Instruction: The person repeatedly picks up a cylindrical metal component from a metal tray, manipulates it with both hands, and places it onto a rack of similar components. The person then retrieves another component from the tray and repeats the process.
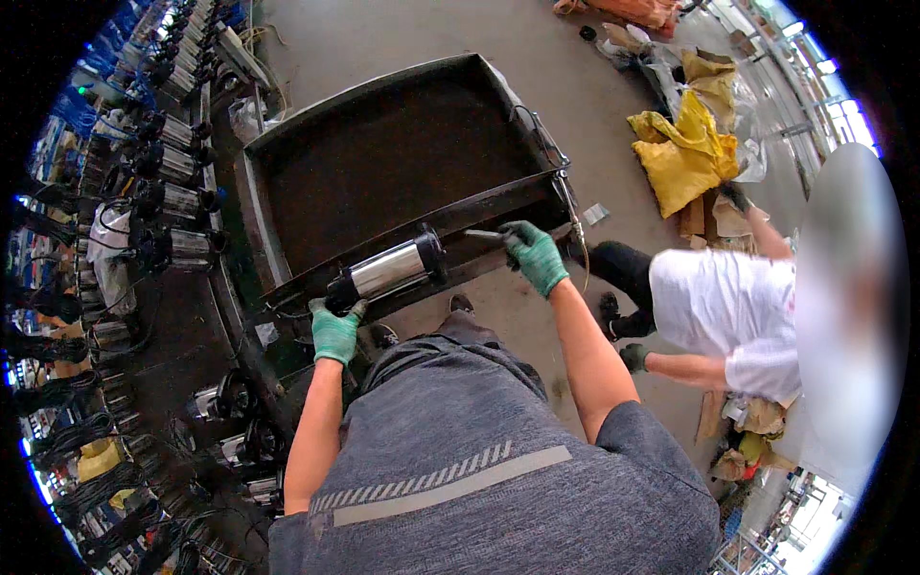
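the left hand [335, 331] (green-gloved) gripped the black end of a steel pump [386, 271] lying across the rim of a dark metal cart [287, 144]. the right hand [534, 255] closed its fingers around a thin tool [484, 234] at the pump's other end.

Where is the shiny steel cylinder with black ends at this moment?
In the head view, the shiny steel cylinder with black ends lies left of centre on the near rim of the dark metal tray, between the green-gloved left hand and right hand.
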Motion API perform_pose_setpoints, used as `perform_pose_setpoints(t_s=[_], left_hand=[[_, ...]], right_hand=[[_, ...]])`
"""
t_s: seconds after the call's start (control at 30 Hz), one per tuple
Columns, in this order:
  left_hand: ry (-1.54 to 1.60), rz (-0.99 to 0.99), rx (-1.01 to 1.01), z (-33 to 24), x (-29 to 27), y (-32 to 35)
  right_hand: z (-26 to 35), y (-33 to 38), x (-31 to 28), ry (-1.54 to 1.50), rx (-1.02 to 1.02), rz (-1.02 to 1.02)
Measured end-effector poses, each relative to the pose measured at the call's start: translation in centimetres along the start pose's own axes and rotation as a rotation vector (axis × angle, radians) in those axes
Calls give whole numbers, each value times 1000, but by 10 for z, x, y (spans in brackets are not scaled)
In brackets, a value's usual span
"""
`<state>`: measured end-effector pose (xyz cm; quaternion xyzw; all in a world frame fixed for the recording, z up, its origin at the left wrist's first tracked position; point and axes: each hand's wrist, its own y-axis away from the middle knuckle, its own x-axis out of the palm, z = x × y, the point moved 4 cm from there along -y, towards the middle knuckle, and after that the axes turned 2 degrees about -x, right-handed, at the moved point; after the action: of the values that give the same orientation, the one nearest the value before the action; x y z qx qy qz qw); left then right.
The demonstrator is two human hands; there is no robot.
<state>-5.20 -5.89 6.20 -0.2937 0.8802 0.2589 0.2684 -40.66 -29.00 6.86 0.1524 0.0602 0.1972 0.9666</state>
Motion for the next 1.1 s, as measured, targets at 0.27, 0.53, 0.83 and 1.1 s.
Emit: perform_pose_setpoints(t_s=[0.27, 0.53, 0.83, 1.1], left_hand=[[-10, 21, -15, -7, -2, -2], [-13, 6, 13, -9, 0, -1], [4, 51, -61, -1, 3, -4], [-29, 32, 41, 4, 1, -7]], right_hand=[[-3, -8, 42, 143, 51, 209], [-7, -29, 45, 168, 111, 287], [-11, -22, 45, 141, 115, 309], [-2, -30, 48, 208, 165, 252]])
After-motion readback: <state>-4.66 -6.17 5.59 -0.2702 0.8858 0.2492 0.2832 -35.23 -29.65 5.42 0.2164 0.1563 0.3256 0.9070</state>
